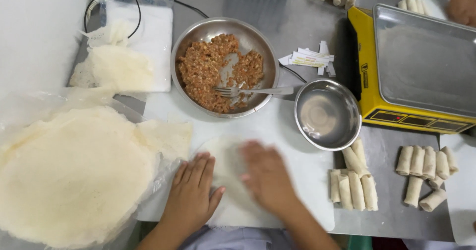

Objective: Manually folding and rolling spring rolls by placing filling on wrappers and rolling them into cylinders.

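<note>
— So, where are the hands?
— Both lie flat, fingers spread, on one thin round wrapper (229, 166) near the front edge of the table (297, 27): left hand (191, 195), right hand (267, 178). Neither grip pinches anything.

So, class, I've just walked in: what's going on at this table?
A person has both hands flat on a thin round wrapper on a white board: left hand, right hand, which is blurred. Behind it sits a metal bowl of minced filling with a fork in it, and a smaller metal bowl. A stack of wrappers lies to the left; finished rolls lie to the right, by a yellow scale.
</note>
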